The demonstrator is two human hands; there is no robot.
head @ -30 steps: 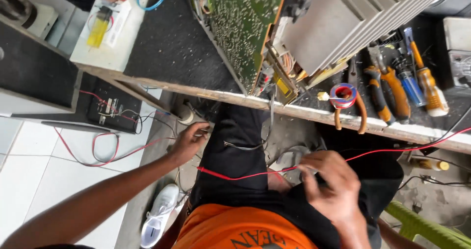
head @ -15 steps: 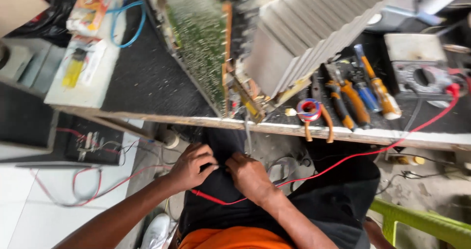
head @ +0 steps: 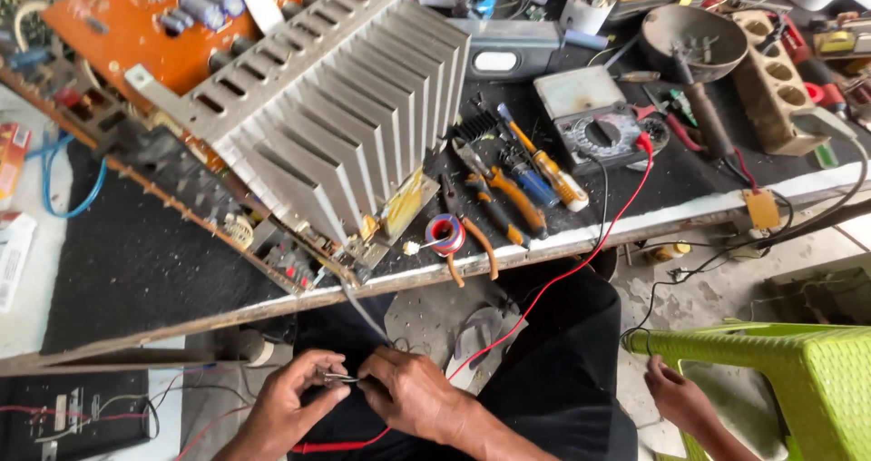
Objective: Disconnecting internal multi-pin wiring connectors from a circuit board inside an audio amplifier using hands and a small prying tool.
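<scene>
Both hands meet low in the head view, below the bench (head: pixel 635 220) edge, over the lap in black cloth. Left hand (head: pixel 288 397) curled nearly closed, fingertips pinching a small dark metal clip (head: pixel 340 378). Right hand (head: pixel 413 393) also curled tight, thumb and forefinger on the same clip from the other side; hands touching at the tips. A thin red wire (head: pixel 553 279) runs from the hands up over the bench edge to a grey meter (head: pixel 594 130) w/ round dial.

Above the hands, on the bench: big ribbed aluminium heatsink (head: pixel 336 116), long parallel fins, tilted, fixed to an orange circuit board (head: pixel 136 25). Right of the heatsink: orange-handled pliers (head: pixel 494 202), yellow-handled screwdriver (head: pixel 544 166), small tape roll (head: pixel 446 234) at the bench edge. Bench top is dark, matte, w/ pale worn edge.

Far right of the hands: lime-green woven plastic stool (head: pixel 798 370), another person's hand (head: pixel 676 397) gripping its leg.
</scene>
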